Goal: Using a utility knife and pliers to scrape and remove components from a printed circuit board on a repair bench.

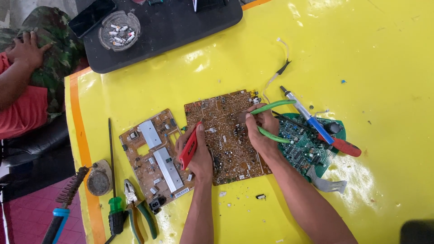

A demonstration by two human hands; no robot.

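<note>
**Two hands work on a brown circuit board**

Head view: the brown circuit board (226, 135) lies flat in the middle of the yellow table (384, 58). The left hand (195, 151) rests on its left edge, fingers closed around a red tool (190, 145). The right hand (262, 129) squeezes the green-handled pliers (271, 121), whose tip touches the board's upper part.

I think the pliers could slip and tear a small part, because only one hand holds the board down. The soldering iron (316, 124) lies just beside the right wrist, on the green circuit board (307, 147); the arm could knock it.

A second brown board (156, 153), a screwdriver (113, 190), cutters (138, 208) and an ashtray (120, 29) are around; another person's arm (18, 72) is far left
</note>
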